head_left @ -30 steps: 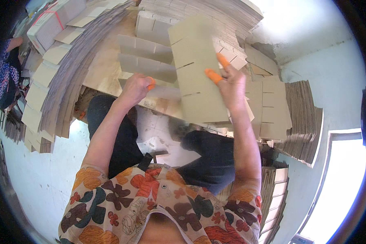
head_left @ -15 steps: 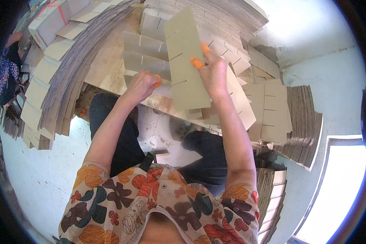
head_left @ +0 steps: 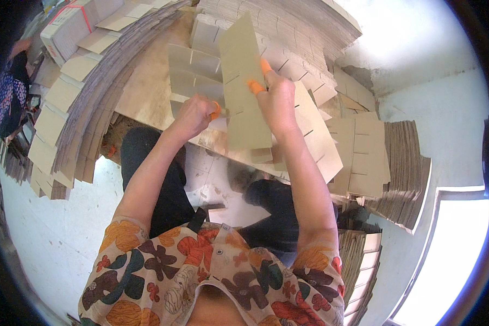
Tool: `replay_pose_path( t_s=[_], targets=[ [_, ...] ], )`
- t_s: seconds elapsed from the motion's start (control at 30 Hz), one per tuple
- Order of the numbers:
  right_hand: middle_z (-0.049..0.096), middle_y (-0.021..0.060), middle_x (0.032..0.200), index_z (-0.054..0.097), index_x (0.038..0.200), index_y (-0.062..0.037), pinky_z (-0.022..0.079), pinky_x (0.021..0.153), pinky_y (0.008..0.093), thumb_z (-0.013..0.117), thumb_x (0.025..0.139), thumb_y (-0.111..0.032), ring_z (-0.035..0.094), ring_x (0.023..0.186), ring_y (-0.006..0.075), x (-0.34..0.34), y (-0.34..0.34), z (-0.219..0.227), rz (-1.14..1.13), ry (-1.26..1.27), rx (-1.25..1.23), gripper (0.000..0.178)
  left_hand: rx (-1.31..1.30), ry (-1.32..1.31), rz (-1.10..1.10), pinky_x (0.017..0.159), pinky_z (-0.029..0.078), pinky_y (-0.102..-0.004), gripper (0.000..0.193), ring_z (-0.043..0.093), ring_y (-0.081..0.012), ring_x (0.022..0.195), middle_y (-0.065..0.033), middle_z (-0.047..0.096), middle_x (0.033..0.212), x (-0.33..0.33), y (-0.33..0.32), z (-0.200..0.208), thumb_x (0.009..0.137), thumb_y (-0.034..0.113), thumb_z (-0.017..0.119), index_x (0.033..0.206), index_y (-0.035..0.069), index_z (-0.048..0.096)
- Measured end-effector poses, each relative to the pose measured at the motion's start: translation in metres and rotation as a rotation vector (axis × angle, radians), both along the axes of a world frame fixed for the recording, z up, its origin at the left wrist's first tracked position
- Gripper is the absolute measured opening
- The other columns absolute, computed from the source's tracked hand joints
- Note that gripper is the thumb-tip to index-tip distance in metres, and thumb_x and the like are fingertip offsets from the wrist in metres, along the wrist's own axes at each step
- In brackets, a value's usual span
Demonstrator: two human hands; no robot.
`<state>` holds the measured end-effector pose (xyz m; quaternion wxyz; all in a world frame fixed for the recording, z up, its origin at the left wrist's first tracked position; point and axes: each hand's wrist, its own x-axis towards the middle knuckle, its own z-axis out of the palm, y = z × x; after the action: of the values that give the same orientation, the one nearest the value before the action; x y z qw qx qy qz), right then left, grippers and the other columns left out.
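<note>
My right hand (head_left: 278, 100), with orange covers on its fingertips, grips a slotted cardboard strip (head_left: 242, 103) held upright over the work board. Short slits run in from the strip's edge. To its left my left hand (head_left: 196, 117) is closed, an orange cover on one finger, close to the strip. What its fingers hold is hidden. Just beyond it stand several crosswise slotted cardboard dividers (head_left: 193, 61), partly behind the strip. More slotted cardboard (head_left: 316, 136) lies beside and under my right forearm.
A long fanned row of cardboard strips (head_left: 92, 103) curves along the left. Thick cardboard stacks (head_left: 288, 32) stand at the back, with another stack (head_left: 402, 157) at the right. A white box (head_left: 68, 32) sits at the far left, near a person's patterned clothing (head_left: 8, 103). My knees are below the board.
My right hand has shifted a little left with the cardboard strip, closer to my left hand. My left hand has moved slightly right and down.
</note>
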<state>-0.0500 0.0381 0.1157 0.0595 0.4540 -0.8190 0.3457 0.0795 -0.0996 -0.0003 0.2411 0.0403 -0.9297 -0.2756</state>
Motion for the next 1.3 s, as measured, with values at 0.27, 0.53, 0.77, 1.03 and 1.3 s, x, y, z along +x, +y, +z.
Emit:
replay_pose_path(
  t_s=[0.27, 0.53, 0.77, 1.03, 1.3],
  targets=[
    [0.055, 0.0204, 0.065, 0.06, 0.112, 0.0035, 0.042, 0.051, 0.0299, 0.069, 0.076, -0.002, 0.04, 0.05, 0.0172, 0.004, 0.009, -0.003, -0.007, -0.104, -0.033, 0.037, 0.027, 0.028, -0.015, 0.06, 0.046, -0.0445, 0.006, 0.058, -0.0362, 0.07, -0.0159, 0.059, 0.069, 0.007, 0.004, 0.007, 0.07, 0.005, 0.066, 0.074, 0.004, 0.062],
    [0.062, 0.0213, 0.085, 0.06, 0.097, 0.0046, 0.045, 0.056, 0.0346, 0.068, 0.074, -0.002, 0.054, 0.059, 0.0287, -0.006, -0.013, -0.053, 0.142, -0.039, 0.071, 0.025, 0.007, -0.033, -0.005, 0.064, 0.047, -0.0431, 0.008, 0.059, -0.0341, 0.074, -0.0131, 0.061, 0.073, 0.002, 0.0, -0.002, 0.07, 0.005, 0.069, 0.077, 0.007, 0.064],
    [0.063, 0.0204, 0.087, 0.061, 0.097, -0.0027, 0.05, 0.066, 0.0427, 0.064, 0.08, -0.016, 0.062, 0.077, 0.0375, 0.007, -0.013, -0.062, 0.127, 0.058, 0.454, 0.022, -0.004, -0.069, 0.0, 0.063, 0.047, -0.0423, 0.008, 0.059, -0.0347, 0.073, -0.0146, 0.061, 0.074, 0.0, 0.0, 0.001, 0.07, 0.006, 0.069, 0.075, 0.006, 0.063],
    [0.063, 0.0179, 0.1, 0.058, 0.113, -0.0025, 0.049, 0.078, 0.0396, 0.073, 0.076, -0.028, 0.06, 0.093, 0.0315, -0.096, 0.144, -0.039, -0.369, 0.351, 0.214, 0.047, 0.067, -0.034, 0.031, 0.063, 0.049, -0.0403, 0.01, 0.06, -0.0332, 0.074, -0.0157, 0.061, 0.075, 0.0, 0.004, 0.005, 0.071, 0.007, 0.07, 0.081, 0.005, 0.067],
    [0.064, 0.0089, 0.078, 0.061, 0.101, 0.0031, 0.048, 0.059, 0.0277, 0.081, 0.068, -0.026, 0.059, 0.065, 0.0135, -0.122, 0.258, -0.052, -0.412, -0.615, 0.185, 0.048, 0.077, -0.006, 0.042, 0.063, 0.048, -0.038, 0.012, 0.061, -0.0318, 0.072, -0.015, 0.062, 0.075, -0.003, 0.004, 0.004, 0.071, 0.005, 0.071, 0.082, 0.002, 0.067]
  ],
)
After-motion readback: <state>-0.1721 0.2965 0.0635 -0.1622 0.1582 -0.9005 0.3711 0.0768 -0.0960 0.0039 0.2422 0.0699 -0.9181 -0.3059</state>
